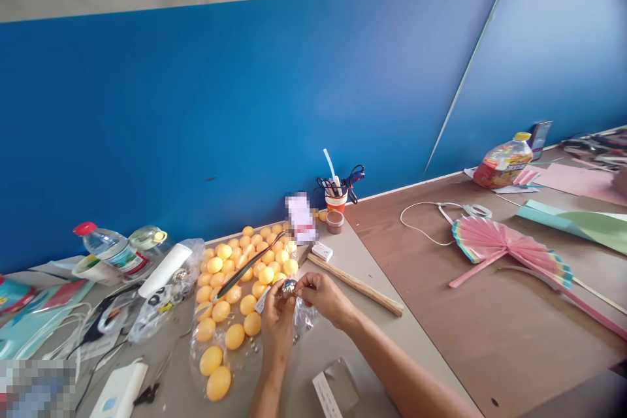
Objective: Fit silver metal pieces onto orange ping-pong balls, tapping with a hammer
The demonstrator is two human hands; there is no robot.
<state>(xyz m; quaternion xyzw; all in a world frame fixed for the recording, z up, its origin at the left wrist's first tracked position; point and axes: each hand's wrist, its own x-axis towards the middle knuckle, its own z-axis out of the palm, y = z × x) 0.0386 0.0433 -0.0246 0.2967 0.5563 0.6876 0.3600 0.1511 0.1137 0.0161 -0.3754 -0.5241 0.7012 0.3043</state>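
Note:
My left hand (277, 319) and my right hand (324, 296) meet above the grey table, fingers pinched together on a small shiny silver ball-like object (289, 287). A clear plastic bag (304, 317) hangs beneath them. Just left of my hands lies a clear bag with several orange table-tennis balls (238, 284), a dark thin stick lying across it. A flat wooden stick (360, 285) lies to the right of my right hand.
A water bottle (113, 249) and a white tube (164, 270) lie at left among cables and packets. A cup of pens and scissors (336, 194) stands by the blue partition (245, 111). A pink paper fan (509, 251), white cord and an orange bottle (503, 160) are on the brown table.

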